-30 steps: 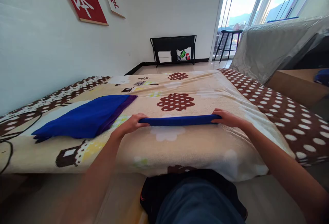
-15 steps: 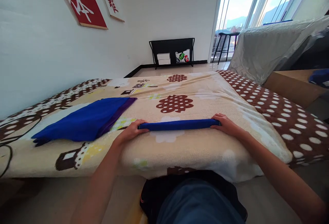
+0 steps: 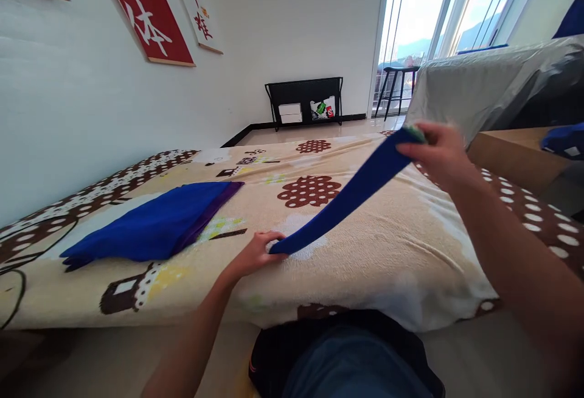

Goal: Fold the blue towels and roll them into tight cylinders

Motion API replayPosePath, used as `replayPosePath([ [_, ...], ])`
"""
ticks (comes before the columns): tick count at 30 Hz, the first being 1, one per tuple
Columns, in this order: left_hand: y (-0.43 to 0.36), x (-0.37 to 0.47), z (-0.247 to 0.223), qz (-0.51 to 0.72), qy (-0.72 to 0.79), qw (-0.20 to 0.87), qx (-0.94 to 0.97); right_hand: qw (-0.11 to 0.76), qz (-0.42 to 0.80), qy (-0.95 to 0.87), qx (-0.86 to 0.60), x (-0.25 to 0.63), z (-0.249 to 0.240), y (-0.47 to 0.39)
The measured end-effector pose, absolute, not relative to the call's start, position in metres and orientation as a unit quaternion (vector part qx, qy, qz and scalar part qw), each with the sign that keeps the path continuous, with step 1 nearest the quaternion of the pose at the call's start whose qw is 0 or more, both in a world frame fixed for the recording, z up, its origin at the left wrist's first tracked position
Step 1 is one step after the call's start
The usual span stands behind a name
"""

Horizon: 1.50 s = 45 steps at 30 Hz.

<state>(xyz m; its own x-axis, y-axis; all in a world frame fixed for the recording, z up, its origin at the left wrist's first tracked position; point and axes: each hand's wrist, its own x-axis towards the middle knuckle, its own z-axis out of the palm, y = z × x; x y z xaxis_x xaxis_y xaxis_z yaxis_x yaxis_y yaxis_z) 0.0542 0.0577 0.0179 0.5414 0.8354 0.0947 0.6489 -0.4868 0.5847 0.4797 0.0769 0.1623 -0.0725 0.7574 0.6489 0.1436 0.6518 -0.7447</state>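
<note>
A long, narrow strip of folded blue cloth (image 3: 344,199) stretches between my two hands, slanting up to the right. My left hand (image 3: 261,253) pinches its lower end close to the blanket. Raised well above the bed, my right hand (image 3: 435,148) grips the other end, where a bit of green shows; this hand is slightly blurred. To the left, a flat stack of blue cloth (image 3: 150,218) with a purple layer along its right edge lies on the patterned beige blanket (image 3: 365,264).
Dark cords (image 3: 18,291) lie at the bed's left edge. A cardboard box (image 3: 502,154) and a plastic-covered piece of furniture (image 3: 474,84) stand to the right. Beyond the bed are a black rack (image 3: 303,97) and a stool (image 3: 396,84) near the window.
My right hand has lifted its end of the blue cloth strip up off the blanket. My left hand has shifted slightly right and down, still holding the other end.
</note>
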Motion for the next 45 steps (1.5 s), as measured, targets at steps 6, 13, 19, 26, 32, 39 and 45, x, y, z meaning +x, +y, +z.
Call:
replayPosePath([
  [6,0.042,0.147,-0.003,0.264,0.413,0.285,0.824,0.674,0.157,-0.701,-0.172,0.385,0.268,0.074],
  [13,0.025,0.185,-0.023,0.302,0.475,0.307,0.767,0.597,0.119,-0.766,-0.210,0.343,0.281,0.054],
  [19,0.028,0.184,-0.023,0.306,0.461,0.326,0.766,0.599,0.133,-0.770,-0.175,0.343,0.276,0.061],
  [26,0.028,0.184,-0.029,0.358,0.466,0.293,0.754,0.568,0.099,-0.801,-0.163,0.351,0.288,0.060],
  [32,0.031,0.187,-0.034,0.308,0.501,0.273,0.761,0.475,0.077,-0.849,-0.219,0.359,0.285,0.059],
  [39,0.044,0.185,-0.021,0.333,0.460,0.301,0.766,0.483,0.019,-0.846,-0.224,0.384,0.297,0.070],
  [45,0.066,0.190,0.003,0.284,0.428,0.277,0.812,0.496,0.004,-0.835,-0.237,0.405,0.305,0.088],
])
